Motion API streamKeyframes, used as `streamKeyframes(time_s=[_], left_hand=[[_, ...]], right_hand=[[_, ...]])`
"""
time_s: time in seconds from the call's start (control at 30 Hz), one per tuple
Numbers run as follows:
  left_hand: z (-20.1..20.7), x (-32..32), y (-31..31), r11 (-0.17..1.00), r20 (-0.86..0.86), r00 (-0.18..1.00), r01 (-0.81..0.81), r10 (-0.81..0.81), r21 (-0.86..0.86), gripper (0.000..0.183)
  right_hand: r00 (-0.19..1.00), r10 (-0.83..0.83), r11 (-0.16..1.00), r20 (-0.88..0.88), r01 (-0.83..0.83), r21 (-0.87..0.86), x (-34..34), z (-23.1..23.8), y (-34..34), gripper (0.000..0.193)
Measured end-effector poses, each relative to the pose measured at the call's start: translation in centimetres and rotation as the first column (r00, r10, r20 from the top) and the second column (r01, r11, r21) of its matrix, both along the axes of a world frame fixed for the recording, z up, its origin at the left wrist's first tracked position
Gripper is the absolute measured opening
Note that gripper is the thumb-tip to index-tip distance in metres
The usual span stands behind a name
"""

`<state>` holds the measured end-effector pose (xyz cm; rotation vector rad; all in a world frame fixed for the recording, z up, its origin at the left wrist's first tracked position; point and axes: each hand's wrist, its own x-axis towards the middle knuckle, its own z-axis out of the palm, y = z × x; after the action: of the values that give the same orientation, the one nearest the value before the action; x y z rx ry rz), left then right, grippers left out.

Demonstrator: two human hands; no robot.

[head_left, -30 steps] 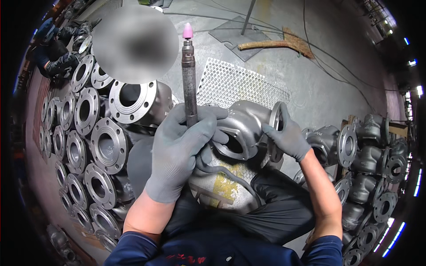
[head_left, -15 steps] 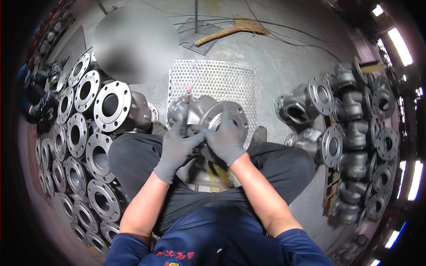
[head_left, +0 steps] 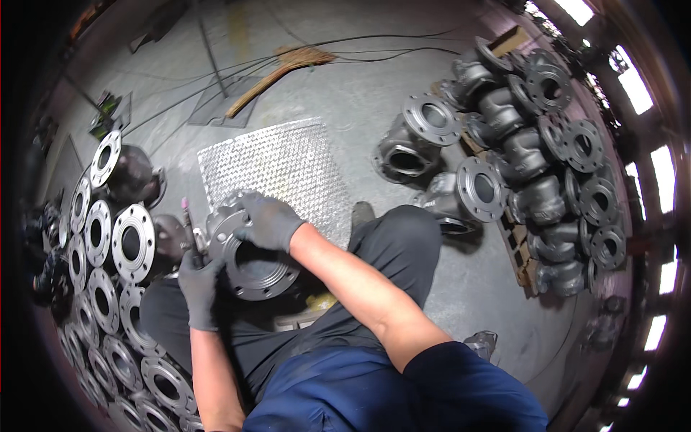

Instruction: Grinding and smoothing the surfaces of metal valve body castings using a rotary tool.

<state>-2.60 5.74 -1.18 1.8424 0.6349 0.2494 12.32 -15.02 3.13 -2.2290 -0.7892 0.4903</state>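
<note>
My left hand (head_left: 198, 290), in a grey glove, is closed round a slim dark die grinder (head_left: 191, 229) that points up and away, its tip pink. Between my knees rests a grey metal valve body (head_left: 222, 225) with a round, bolt-holed flange (head_left: 259, 279) turned toward me. My gloved right hand (head_left: 270, 222) grips its upper right part, fingers curled over the metal. The grinder's tip is apart from the casting, just left of it. My right hand hides part of the valve body.
Flanged castings (head_left: 133, 243) are stacked closely at the left. More valve bodies (head_left: 520, 147) stand on a wooden pallet (head_left: 520, 253) at the right, two beside it on the floor. A patterned metal plate (head_left: 277, 162) lies ahead; beyond are a broom (head_left: 277, 74) and cables.
My hands, close together over the casting before, are now apart. The right has moved to its upper side, and the flange has turned toward me. The whole view has swung round to the right.
</note>
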Motion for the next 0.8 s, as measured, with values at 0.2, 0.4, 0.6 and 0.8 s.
streamKeyframes(time_s=[0.2,0.4,0.6,0.8], left_hand=[[-0.2,2.9,0.4,0.990,-0.001,0.994,-0.106,0.106,0.092,0.033],[-3.0,6.8,0.2,0.985,-0.003,0.999,-0.036,0.037,0.171,0.049],[-0.8,6.9,-3.0,0.920,-0.078,0.996,0.079,-0.053,0.385,0.059],[-1.5,5.7,-2.7,0.996,0.003,1.000,-0.024,0.024,0.089,0.037]], right_hand=[[0.984,-0.176,0.984,-0.005,0.176,-0.020,-4.1,-2.3,-2.1,0.054],[0.958,-0.242,0.959,-0.156,0.261,0.109,-7.4,-6.5,-0.9,0.050],[0.866,-0.432,0.786,-0.251,0.498,0.366,-9.8,-9.1,1.3,0.048],[0.778,-0.477,0.609,-0.409,0.628,0.485,-6.0,-8.5,-1.5,0.050]])
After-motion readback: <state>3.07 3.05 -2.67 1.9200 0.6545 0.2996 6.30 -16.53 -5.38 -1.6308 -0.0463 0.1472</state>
